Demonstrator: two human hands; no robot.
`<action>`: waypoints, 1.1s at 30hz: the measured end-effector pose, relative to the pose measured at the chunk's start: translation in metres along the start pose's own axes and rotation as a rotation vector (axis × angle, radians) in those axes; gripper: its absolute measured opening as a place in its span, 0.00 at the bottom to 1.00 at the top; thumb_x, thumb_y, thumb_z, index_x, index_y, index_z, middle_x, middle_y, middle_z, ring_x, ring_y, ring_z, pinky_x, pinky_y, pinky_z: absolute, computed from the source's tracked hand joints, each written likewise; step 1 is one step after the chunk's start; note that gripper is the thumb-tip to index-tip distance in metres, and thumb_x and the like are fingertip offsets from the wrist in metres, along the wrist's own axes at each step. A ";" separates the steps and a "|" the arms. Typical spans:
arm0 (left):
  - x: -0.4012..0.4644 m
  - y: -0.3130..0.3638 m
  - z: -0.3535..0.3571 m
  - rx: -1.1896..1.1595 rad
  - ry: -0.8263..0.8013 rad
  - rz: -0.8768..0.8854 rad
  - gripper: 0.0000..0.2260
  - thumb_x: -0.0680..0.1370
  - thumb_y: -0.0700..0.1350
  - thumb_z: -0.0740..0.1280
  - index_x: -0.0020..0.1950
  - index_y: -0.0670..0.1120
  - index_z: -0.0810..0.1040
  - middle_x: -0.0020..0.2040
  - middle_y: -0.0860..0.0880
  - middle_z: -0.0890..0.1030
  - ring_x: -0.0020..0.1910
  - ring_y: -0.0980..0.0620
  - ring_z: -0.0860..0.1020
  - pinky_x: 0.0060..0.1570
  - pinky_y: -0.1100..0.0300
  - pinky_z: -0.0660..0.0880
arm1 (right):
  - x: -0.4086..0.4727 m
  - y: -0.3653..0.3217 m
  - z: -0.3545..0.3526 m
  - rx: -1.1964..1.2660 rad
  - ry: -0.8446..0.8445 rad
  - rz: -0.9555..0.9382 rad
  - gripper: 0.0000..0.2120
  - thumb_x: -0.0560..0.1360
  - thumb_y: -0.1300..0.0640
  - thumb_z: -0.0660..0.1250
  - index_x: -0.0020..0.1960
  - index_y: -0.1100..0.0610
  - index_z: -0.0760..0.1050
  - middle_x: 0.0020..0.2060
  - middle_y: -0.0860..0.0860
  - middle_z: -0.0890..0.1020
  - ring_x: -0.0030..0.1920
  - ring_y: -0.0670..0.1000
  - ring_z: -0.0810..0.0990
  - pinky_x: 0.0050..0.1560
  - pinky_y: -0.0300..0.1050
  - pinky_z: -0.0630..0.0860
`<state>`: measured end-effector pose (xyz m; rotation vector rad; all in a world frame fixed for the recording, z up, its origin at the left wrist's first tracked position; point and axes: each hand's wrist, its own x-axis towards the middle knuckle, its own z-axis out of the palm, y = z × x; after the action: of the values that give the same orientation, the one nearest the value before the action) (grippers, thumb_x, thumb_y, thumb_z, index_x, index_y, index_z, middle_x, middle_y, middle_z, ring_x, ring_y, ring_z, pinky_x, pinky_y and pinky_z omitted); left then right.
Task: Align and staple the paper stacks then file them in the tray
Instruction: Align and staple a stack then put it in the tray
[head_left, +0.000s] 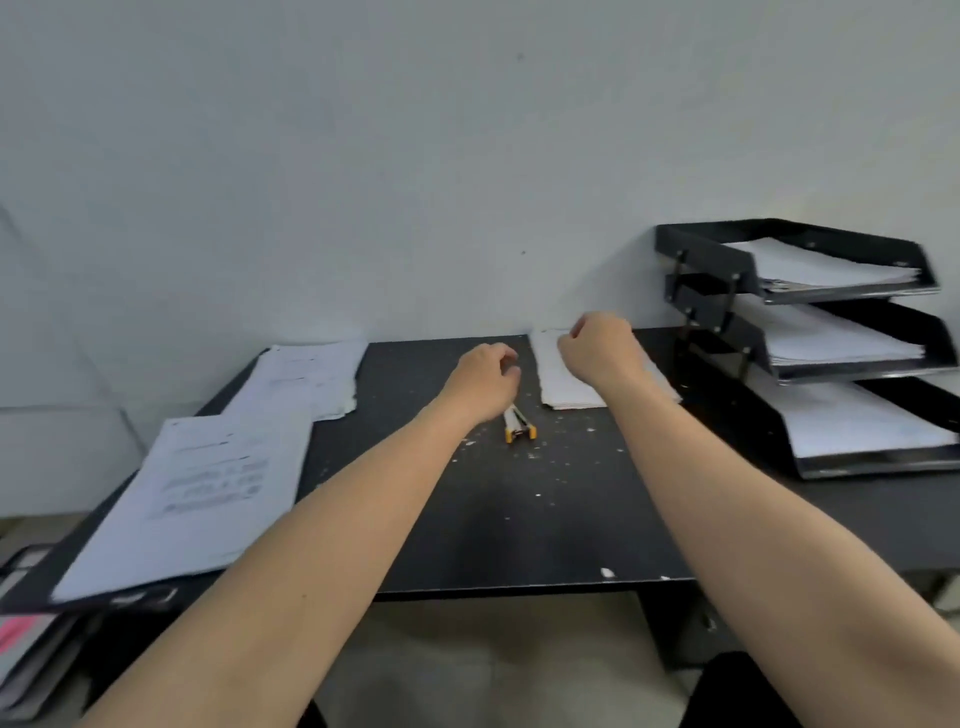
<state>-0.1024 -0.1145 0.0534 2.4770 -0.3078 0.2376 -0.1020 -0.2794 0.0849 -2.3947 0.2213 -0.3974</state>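
A white paper stack (563, 387) lies flat at the back middle of the black desk (519, 519). My right hand (597, 351) sits over the stack's far end, knuckles up, with fingers and thumb curled down onto the paper. My left hand (485, 382) hovers just left of the stack with loosely curled fingers and holds nothing. It covers the far end of a yellow and white stapler (519, 426) lying on the desk. A black three-tier tray (727, 270) stands at the right, with white sheets in every tier.
More printed papers (311, 374) lie at the back left. A larger printed stack (197, 499) rests on a black folder at the desk's left front edge. Small white flecks speckle the desk top. A pale wall runs right behind the desk.
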 end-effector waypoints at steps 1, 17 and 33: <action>-0.006 -0.019 -0.014 0.010 0.024 -0.037 0.17 0.83 0.47 0.62 0.71 0.45 0.75 0.68 0.45 0.76 0.65 0.47 0.75 0.66 0.51 0.73 | -0.005 -0.018 0.020 0.016 -0.041 -0.033 0.10 0.77 0.58 0.64 0.53 0.61 0.81 0.52 0.59 0.84 0.49 0.61 0.80 0.46 0.46 0.75; -0.116 -0.292 -0.152 0.241 0.174 -0.768 0.22 0.83 0.52 0.58 0.75 0.43 0.66 0.73 0.39 0.66 0.71 0.39 0.66 0.66 0.47 0.70 | -0.103 -0.160 0.265 -0.068 -0.586 -0.174 0.12 0.79 0.50 0.67 0.49 0.59 0.71 0.55 0.58 0.81 0.53 0.61 0.82 0.48 0.49 0.77; -0.100 -0.313 -0.161 0.186 0.170 -1.021 0.35 0.75 0.54 0.67 0.75 0.42 0.55 0.64 0.41 0.74 0.66 0.38 0.70 0.54 0.48 0.70 | -0.104 -0.176 0.300 -0.102 -0.651 -0.205 0.19 0.74 0.44 0.74 0.43 0.55 0.68 0.51 0.54 0.80 0.57 0.60 0.80 0.51 0.50 0.78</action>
<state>-0.1274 0.2428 -0.0199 2.4334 1.0663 0.0340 -0.0883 0.0620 -0.0362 -2.5142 -0.3064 0.3193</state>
